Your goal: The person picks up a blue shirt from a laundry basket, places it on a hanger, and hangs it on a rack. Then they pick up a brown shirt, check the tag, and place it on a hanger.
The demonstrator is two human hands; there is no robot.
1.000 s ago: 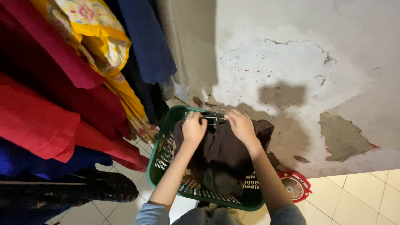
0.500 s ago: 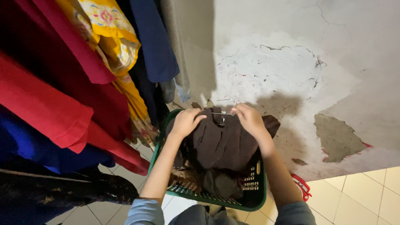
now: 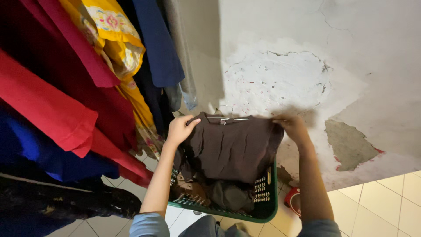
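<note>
Presently a dark brown garment (image 3: 232, 147) is held up by both hands just above a green laundry basket (image 3: 267, 206), with what looks like a wire hanger (image 3: 228, 119) showing at its top edge. The left hand (image 3: 180, 130) is closed on the garment's left upper corner, fingers curled over the cloth; the right hand (image 3: 294, 128) is closed in a pinch on the right upper corner, so that the fabric is stretched flat between them. Its lower part is draped down into the basket, where more dark clothing (image 3: 228, 195) is piled. The basket is set on a tiled floor (image 3: 377, 206) against a wall with flaking, cracked plaster (image 3: 280, 79). To the left, hanging clothes are crowded together: a red garment (image 3: 48, 109), a yellow patterned one (image 3: 118, 48) and a navy one (image 3: 158, 44). A small red object (image 3: 293, 199) is partly hidden behind the right forearm and cannot be made out. The step in hand is judged to be the lifting out and spreading of one piece from the basket. For the next move, the grip at both corners would have to be kept firm, and the hem lifted free of the pile, so that nothing else is dragged up with it.
</note>
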